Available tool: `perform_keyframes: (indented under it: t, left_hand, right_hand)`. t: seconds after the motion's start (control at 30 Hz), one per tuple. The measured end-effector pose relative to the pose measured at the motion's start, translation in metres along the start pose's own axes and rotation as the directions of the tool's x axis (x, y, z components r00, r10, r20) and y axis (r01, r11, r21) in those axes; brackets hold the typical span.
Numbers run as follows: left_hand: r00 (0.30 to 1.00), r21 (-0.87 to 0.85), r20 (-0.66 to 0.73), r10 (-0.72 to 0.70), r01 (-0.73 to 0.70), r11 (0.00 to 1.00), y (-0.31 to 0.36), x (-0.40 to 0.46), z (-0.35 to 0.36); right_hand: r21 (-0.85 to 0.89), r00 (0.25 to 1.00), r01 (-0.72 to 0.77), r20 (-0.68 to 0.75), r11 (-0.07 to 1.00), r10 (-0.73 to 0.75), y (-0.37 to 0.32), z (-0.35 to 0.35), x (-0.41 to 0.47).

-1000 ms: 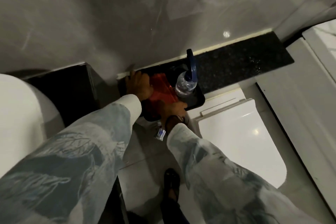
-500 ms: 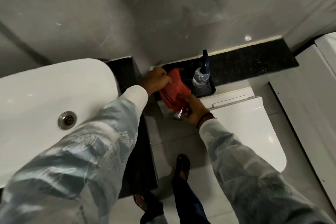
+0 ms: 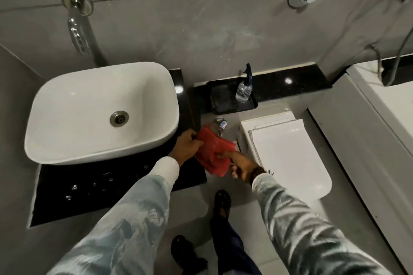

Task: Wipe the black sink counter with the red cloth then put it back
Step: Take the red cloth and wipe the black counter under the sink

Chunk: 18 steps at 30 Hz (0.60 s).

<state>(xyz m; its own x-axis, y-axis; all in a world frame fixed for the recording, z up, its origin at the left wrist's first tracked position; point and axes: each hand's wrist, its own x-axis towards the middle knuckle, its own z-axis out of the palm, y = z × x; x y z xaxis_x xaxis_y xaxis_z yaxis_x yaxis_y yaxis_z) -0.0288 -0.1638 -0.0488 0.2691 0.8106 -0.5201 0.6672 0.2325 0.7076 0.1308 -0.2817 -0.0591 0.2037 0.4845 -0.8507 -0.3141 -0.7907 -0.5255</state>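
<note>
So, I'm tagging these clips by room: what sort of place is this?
A bathroom, almost certainly. A white basin sits on a black counter under a wall-mounted chrome tap, and a closed white toilet stands beside it. Both hands hold a red cloth.

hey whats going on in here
A person holds a red cloth with both hands, left hand and right hand, beside the white oval basin. The glossy black sink counter looks not yet wiped. The black tray on the ledge holds only a clear spray bottle.
</note>
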Motion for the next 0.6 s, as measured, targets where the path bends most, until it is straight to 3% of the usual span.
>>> perform_keyframes:
  t: [0.1,0.3,0.37,0.47,0.6]
  left_hand:
    - [0.999,0.018,-0.029,-0.036,0.037,0.999,-0.044,-0.018,-0.01]
    - [0.976,0.021,-0.212,-0.054,0.06,0.998,-0.094,-0.035,-0.018]
    - [0.963,0.162,-0.27,-0.018,0.064,0.985,-0.096,-0.043,-0.008]
    - [0.895,0.526,-0.408,0.179,0.071,0.847,-0.095,-0.054,0.016]
    - [0.897,0.591,-0.309,0.315,-0.079,0.803,-0.1,-0.052,0.055]
  right_hand:
    - [-0.076,0.998,0.053,-0.02,0.996,-0.055,0.02,0.022,0.0]
    - [-0.325,0.986,0.077,-0.117,0.942,-0.121,0.022,0.042,0.008]
    - [-0.4,0.959,0.127,-0.186,0.908,-0.216,0.007,0.033,0.012]
    - [-0.592,0.813,0.246,-0.305,0.768,-0.495,-0.035,0.029,0.017]
    - [-0.769,0.569,0.464,-0.12,0.439,-0.813,-0.098,0.071,0.008]
